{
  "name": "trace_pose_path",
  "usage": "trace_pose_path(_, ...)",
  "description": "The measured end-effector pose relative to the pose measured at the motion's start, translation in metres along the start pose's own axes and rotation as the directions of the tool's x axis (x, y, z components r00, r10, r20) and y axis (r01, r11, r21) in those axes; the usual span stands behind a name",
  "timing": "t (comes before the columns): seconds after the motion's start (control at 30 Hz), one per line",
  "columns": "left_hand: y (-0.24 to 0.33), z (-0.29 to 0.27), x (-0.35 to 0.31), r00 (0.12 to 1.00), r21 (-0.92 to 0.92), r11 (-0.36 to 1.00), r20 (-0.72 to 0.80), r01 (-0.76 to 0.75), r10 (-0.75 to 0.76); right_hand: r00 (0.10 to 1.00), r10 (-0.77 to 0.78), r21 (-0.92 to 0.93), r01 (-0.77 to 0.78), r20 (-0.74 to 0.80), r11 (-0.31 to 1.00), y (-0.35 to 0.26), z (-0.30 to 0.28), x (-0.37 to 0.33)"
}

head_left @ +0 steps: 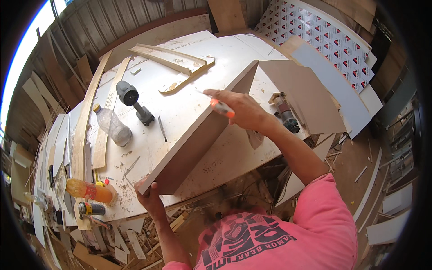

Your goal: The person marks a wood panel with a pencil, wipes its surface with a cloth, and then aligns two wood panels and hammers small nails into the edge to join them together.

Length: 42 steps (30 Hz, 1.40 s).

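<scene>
"Where's the board (202, 144)?"

"On edge across the table (189, 103), running from eight o'clock to one."

"And the hands?"

"The left hand (154, 202) is curled around its eight-o'clock end; the right hand (246, 112) is closed around an orange-handled tool (221, 108)."

"How best to work?"

"Hold that end firmly against tipping, and point the tip away from the left hand."

Ribbed wall (135, 13), brown floor (348, 163), left-side daylight (28, 49)
</scene>
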<state>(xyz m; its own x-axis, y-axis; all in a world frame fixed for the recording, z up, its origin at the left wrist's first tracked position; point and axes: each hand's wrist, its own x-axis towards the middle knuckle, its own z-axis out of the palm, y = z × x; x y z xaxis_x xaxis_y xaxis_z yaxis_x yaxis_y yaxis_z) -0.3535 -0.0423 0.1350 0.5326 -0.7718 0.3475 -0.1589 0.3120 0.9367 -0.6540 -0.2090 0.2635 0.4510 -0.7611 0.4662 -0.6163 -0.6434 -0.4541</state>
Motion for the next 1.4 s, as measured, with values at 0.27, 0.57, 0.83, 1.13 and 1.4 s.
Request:
trace_pose_path(0.27, -0.005, 0.001, 0.000, 1.000, 0.100, 0.995, -0.003, 0.007, -0.007, 0.771, 0.626, 0.297, -0.575, -0.114, 0.762, 0.174, -0.078, -0.016)
trace_pose_path(0.57, -0.006, -0.004, -0.003, 0.996, 0.294, 0.954, -0.045, -0.065, 0.082, 0.773, 0.634, 0.101, -0.629, -0.017, 0.771, 0.240, -0.079, 0.031)
trace_pose_path(0.83, -0.021, -0.008, -0.005, 0.991, 0.316, 0.947, -0.099, -0.049, 0.085, 0.786, 0.618, 0.101, -0.613, -0.025, 0.784, 0.252, -0.078, 0.034)
trace_pose_path(1.13, -0.020, -0.006, -0.007, 0.985, 0.400, 0.913, -0.102, -0.086, 0.137, 0.839, 0.535, 0.062, -0.532, -0.093, 0.845, 0.229, -0.067, 0.022)
trace_pose_path(1.4, -0.017, -0.004, -0.006, 0.985, 0.363, 0.929, -0.120, -0.076, 0.127, 0.934, 0.356, -0.005, -0.356, 0.043, 0.935, 0.180, -0.040, 0.014)
